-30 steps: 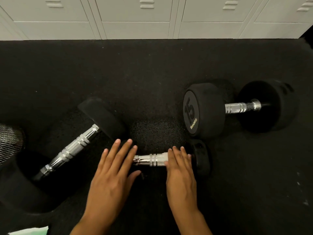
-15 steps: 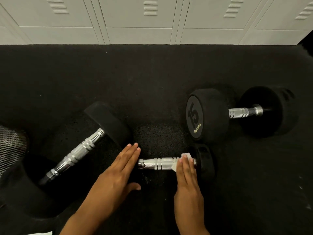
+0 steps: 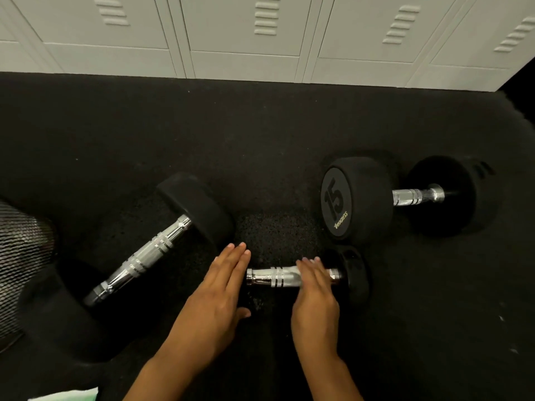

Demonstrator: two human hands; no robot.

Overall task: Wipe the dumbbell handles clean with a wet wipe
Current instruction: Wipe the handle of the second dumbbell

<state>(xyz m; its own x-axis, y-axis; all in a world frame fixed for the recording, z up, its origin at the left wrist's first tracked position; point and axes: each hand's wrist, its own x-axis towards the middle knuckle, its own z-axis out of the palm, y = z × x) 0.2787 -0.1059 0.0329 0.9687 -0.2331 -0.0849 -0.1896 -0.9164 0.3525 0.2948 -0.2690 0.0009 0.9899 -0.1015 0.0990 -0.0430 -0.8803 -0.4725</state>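
A small dumbbell lies on the black floor in front of me, its chrome handle (image 3: 269,279) running left to right. My right hand (image 3: 315,296) lies across the right part of the handle, pressing a pale wet wipe (image 3: 296,277) onto it; only a sliver of wipe shows beside my fingers. The dumbbell's right head (image 3: 354,273) is visible past my fingers. Its left end is covered by my left hand (image 3: 214,296), which rests flat with fingers straight and together. Two larger dumbbells lie nearby, one with a long handle (image 3: 144,256) at the left and one marked 15 (image 3: 356,198) at the right.
White lockers (image 3: 260,39) line the far edge of the black rubber floor (image 3: 260,140). A dark mesh object (image 3: 23,256) sits at the left edge. A green and white packet (image 3: 66,395) pokes in at the bottom left.
My right hand slid to the right along the small handle, then a little back left, and now hides most of the wipe. My left hand stays flat at the left end.
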